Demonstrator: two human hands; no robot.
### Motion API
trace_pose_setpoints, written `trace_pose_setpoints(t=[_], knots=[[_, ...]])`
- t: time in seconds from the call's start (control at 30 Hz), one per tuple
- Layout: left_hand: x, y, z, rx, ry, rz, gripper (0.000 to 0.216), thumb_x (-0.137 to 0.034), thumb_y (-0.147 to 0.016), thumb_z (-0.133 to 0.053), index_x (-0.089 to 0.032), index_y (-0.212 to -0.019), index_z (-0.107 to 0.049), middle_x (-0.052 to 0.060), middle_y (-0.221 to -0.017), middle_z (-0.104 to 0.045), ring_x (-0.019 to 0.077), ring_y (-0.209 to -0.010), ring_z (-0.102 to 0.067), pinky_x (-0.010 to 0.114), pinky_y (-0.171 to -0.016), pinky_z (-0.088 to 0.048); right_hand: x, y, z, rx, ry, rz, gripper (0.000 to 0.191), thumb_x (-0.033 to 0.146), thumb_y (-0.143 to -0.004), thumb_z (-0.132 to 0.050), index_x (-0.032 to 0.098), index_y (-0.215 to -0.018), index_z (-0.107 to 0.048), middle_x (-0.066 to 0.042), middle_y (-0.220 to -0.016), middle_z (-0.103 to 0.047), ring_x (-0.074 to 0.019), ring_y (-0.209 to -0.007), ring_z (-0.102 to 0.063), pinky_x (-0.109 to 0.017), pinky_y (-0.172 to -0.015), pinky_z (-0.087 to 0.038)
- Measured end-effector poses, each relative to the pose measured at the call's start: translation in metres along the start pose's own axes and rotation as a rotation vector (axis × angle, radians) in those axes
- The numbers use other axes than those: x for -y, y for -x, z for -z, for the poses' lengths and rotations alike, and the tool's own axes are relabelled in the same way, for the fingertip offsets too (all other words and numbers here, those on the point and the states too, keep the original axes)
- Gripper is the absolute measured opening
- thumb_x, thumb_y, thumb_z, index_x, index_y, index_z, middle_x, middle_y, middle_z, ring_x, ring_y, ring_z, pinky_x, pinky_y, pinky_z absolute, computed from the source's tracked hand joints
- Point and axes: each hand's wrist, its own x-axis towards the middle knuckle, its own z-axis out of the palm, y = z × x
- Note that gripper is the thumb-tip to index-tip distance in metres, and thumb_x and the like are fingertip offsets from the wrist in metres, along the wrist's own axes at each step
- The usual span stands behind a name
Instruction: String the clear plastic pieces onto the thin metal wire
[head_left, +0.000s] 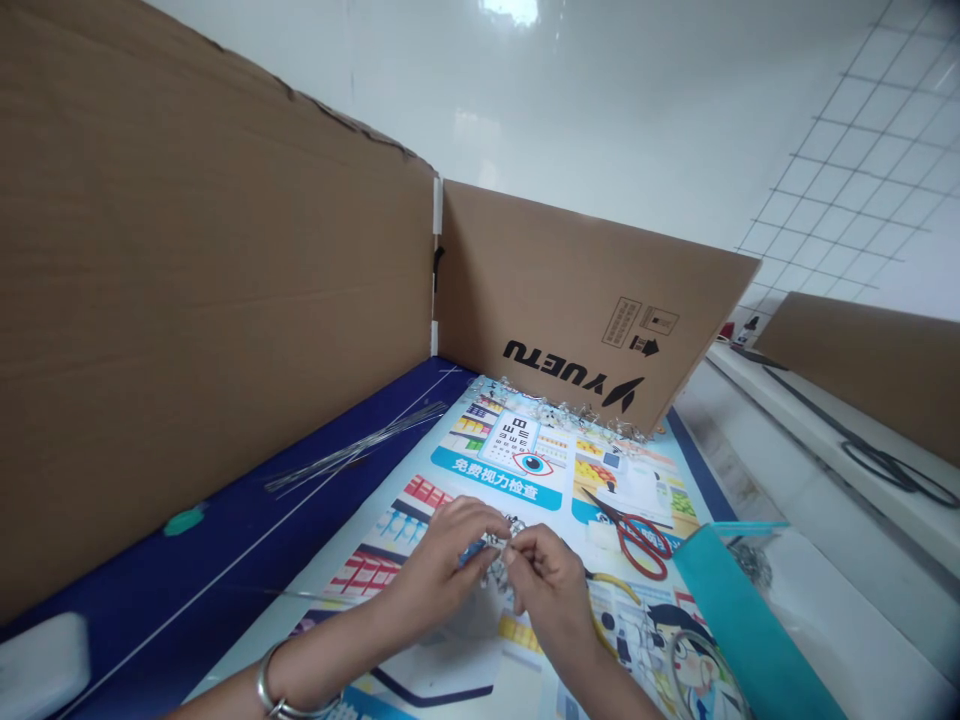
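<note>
My left hand and my right hand meet over a printed poster on the table. Both pinch a small cluster of clear beads on thin wire between fingertips. A metal bracelet sits on my left wrist. The fingers of both hands are curled tight around the piece, which hides most of it.
Red-handled scissors lie right of my hands, yellow-handled pliers just below them. A teal bag sits at right. Thin wires lie on the blue cloth at left. Loose clear beads line the cardboard screen.
</note>
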Motion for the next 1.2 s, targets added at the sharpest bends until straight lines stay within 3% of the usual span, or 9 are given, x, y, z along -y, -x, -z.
trace_pose_setpoints(t=[0.23, 0.4, 0.67, 1.2], knots=[[0.007, -0.001, 0.002, 0.068, -0.176, -0.007, 0.02, -0.009, -0.081, -0.044, -0.019, -0.072, -0.058, 0.001, -0.073, -0.058, 0.0173, -0.079, -0.05, 0.034, -0.08, -0.033, -0.001, -0.001, -0.001, 0.114, -0.18, -0.08, 0.018, 0.032, -0.076, -0.061, 0.016, -0.069, -0.055, 0.006, -0.048, -0.049, -0.0066, -0.038, -0.045, -0.018, -0.04, -0.032], [0.015, -0.002, 0.006, 0.089, -0.237, -0.052, 0.021, -0.006, -0.08, -0.044, -0.02, -0.076, -0.061, 0.001, -0.071, -0.059, 0.0175, -0.079, -0.05, 0.034, -0.082, -0.031, -0.005, -0.009, 0.005, 0.155, -0.409, -0.224, 0.016, 0.027, -0.071, -0.066, 0.015, -0.07, -0.056, 0.004, -0.041, -0.053, -0.0058, -0.035, -0.042, -0.016, -0.037, -0.026], [0.014, -0.003, 0.004, 0.042, -0.172, 0.028, 0.014, -0.014, -0.081, -0.051, -0.021, -0.082, -0.062, 0.001, -0.075, -0.062, 0.0175, -0.079, -0.051, 0.033, -0.081, -0.033, -0.006, -0.013, 0.01, 0.201, -0.574, -0.377, 0.02, 0.027, -0.067, -0.071, 0.016, -0.072, -0.055, 0.005, -0.046, -0.052, -0.0051, -0.039, -0.039, -0.015, -0.036, -0.02], [0.009, -0.001, -0.008, -0.019, 0.006, 0.11, 0.011, -0.009, -0.072, -0.059, -0.018, -0.066, -0.061, -0.001, -0.07, -0.062, 0.0155, -0.076, -0.055, 0.031, -0.08, -0.036, -0.008, -0.004, -0.007, 0.08, -0.619, -0.395, 0.019, 0.024, -0.066, -0.071, 0.016, -0.065, -0.054, 0.008, -0.045, -0.04, -0.0038, -0.04, -0.03, -0.017, -0.039, -0.018]])
